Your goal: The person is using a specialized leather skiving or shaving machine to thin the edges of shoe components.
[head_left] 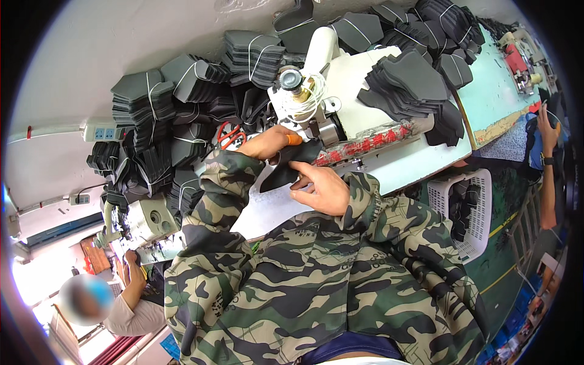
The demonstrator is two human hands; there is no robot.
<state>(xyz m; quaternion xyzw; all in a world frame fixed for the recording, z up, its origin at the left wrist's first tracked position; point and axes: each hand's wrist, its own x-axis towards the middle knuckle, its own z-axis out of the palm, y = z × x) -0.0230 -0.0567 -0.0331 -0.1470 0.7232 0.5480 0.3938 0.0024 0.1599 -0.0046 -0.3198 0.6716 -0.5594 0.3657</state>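
Note:
Both my hands work on one thin, curved black piece (pixel 285 173) that looks like leather or foam sheet, just in front of a cream-coloured machine (pixel 319 53). My left hand (pixel 266 145), with an orange finger cover (pixel 294 140), grips the upper left edge near the machine's metal cylinder (pixel 329 129). On the piece's right side, my right hand (pixel 323 187) pinches its edge between thumb and fingers. Part of the piece is hidden behind the fingers. A fanned pile of dark grey cut pieces (pixel 409 79) lies on the machine's table to the right.
Tied stacks of dark pieces (pixel 139 100) line the wall. Red-handled scissors (pixel 230 135) lie left of my left hand. A white plastic basket (pixel 480 222) holding dark pieces stands at lower right. One co-worker's arm (pixel 134 286) shows at left, another's (pixel 548 164) at far right.

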